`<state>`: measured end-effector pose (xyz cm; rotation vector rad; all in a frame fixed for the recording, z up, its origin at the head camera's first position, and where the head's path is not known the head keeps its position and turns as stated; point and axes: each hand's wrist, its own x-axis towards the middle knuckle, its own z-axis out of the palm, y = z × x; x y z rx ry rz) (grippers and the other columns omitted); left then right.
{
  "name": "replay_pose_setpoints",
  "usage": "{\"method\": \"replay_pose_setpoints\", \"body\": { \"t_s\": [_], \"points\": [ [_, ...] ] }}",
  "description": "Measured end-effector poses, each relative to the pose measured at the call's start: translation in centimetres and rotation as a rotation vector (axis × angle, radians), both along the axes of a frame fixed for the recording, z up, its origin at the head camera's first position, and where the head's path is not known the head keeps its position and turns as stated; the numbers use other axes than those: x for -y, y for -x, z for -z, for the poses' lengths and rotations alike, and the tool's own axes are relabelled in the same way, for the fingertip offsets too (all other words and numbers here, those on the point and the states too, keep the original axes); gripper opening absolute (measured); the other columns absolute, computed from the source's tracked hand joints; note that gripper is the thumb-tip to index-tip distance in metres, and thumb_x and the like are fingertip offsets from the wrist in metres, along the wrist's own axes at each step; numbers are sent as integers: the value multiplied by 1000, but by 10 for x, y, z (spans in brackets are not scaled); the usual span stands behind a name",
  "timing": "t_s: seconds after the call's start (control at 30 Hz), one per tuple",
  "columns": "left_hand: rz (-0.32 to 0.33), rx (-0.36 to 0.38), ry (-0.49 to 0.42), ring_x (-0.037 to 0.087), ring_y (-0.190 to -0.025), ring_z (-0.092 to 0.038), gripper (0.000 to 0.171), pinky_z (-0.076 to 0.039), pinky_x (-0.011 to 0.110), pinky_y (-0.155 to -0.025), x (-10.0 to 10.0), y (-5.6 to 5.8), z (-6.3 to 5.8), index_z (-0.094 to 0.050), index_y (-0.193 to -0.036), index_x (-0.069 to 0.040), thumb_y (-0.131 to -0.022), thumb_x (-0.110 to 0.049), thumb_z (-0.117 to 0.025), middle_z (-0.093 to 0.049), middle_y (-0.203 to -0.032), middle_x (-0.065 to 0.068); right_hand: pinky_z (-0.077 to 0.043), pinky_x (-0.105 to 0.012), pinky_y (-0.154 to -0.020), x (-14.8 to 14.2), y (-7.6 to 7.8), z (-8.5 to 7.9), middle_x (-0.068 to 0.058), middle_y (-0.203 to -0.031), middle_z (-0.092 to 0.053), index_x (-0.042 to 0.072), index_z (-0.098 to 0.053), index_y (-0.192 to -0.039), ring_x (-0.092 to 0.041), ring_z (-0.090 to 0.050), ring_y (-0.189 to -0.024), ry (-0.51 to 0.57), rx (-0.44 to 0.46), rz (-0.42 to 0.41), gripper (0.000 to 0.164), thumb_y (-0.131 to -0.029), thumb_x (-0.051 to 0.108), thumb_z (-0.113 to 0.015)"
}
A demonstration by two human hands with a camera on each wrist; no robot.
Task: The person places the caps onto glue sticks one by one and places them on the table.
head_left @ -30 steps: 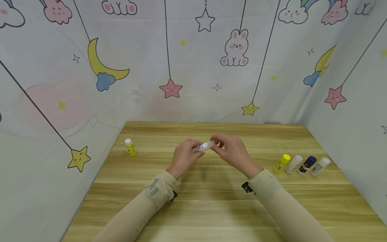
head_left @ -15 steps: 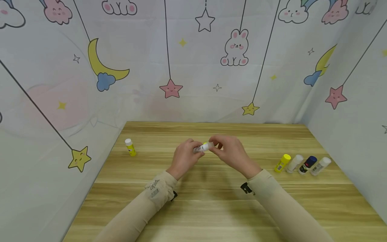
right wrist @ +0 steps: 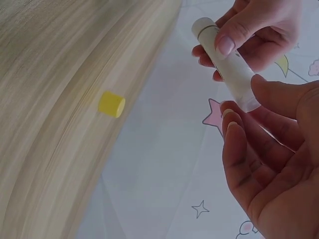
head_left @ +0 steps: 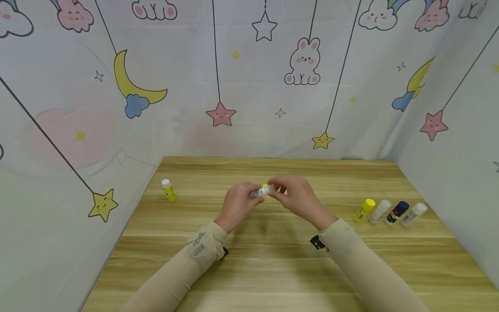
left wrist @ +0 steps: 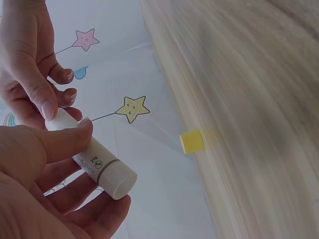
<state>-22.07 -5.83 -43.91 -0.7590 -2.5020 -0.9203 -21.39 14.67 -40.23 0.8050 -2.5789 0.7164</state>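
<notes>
A white glue stick (head_left: 262,191) is held tilted above the middle of the table. My left hand (head_left: 238,201) grips its body, thumb on one side and fingers beneath. Printed lettering shows on the glue stick (left wrist: 99,158) in the left wrist view, with a thin dark ring near its lower end. At the opposite end, the thumb and fingers of my right hand (head_left: 298,197) pinch the translucent tip; the right wrist view shows this hand (right wrist: 279,164) from close by. A yellow cap (right wrist: 111,104) sits on the table beyond, mostly hidden behind the glue stick in the head view.
On the wooden table (head_left: 249,277), a yellow glue stick with white cap (head_left: 168,190) stands at the left. To the right stand a yellow glue stick (head_left: 364,211), two white ones and a dark blue-capped one (head_left: 396,212) in a row. Patterned cloth (head_left: 249,86) surrounds the table.
My right hand has shifted slightly left along with the end of the glue stick, its fingers turning a little. My left hand stays nearly in place.
</notes>
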Motion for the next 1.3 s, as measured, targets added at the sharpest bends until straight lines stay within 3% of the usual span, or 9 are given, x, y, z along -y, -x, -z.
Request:
{"method": "replay_pose_setpoints", "body": {
  "t_s": [0.2, 0.57, 0.83, 1.0, 1.17, 1.3],
  "points": [
    [2, -31, 21, 17, -78, -68, 25, -55, 34, -70, 1, -2, -1, -78, -104, -10, -82, -18, -86, -73, -95, 4, -51, -26, -65, 3, 0, -1, 11, -89, -68, 16, -76, -104, -2, -59, -73, 0, 22, -25, 12, -92, 16, -77],
    [23, -195, 103, 12, -64, -63, 31, -52, 26, -59, 3, -5, -1, -78, -103, -6, -78, -21, -89, -69, -82, 3, -52, -28, -61, 5, -4, 0, 8, -85, -65, 13, -75, -102, -8, -57, -69, 58, 102, -44, 10, -92, 12, -75],
    [21, -99, 63, 12, -78, -67, 30, -54, 27, -66, 7, -9, 9, -77, -108, -10, -84, -27, -84, -74, -98, 1, -55, -27, -67, 0, 0, 3, 10, -84, -66, 17, -74, -108, -6, -62, -73, 73, 197, -79, 15, -93, 20, -75],
    [38, -94, 33, 12, -79, -67, 30, -54, 27, -67, 10, -12, 12, -76, -110, -11, -85, -27, -83, -73, -99, 1, -55, -28, -66, 1, 0, 5, 10, -84, -68, 18, -74, -108, -8, -64, -72, 100, 242, -102, 15, -94, 21, -74],
    [69, -86, 6, 14, -78, -66, 40, -53, 30, -65, 16, -10, 10, -73, -119, -10, -85, -29, -84, -71, -104, 3, -54, -29, -64, -3, -2, 4, 10, -84, -67, 18, -73, -108, -8, -63, -72, 89, 248, -68, 15, -94, 23, -75],
    [36, -85, 31, 16, -85, -68, 44, -55, 32, -71, 23, -8, 8, -72, -122, -11, -85, -32, -83, -69, -109, 3, -53, -29, -62, -9, -3, 4, 10, -83, -66, 17, -74, -108, -7, -62, -70, 61, 251, -23, 17, -93, 23, -76]
  ]
}}
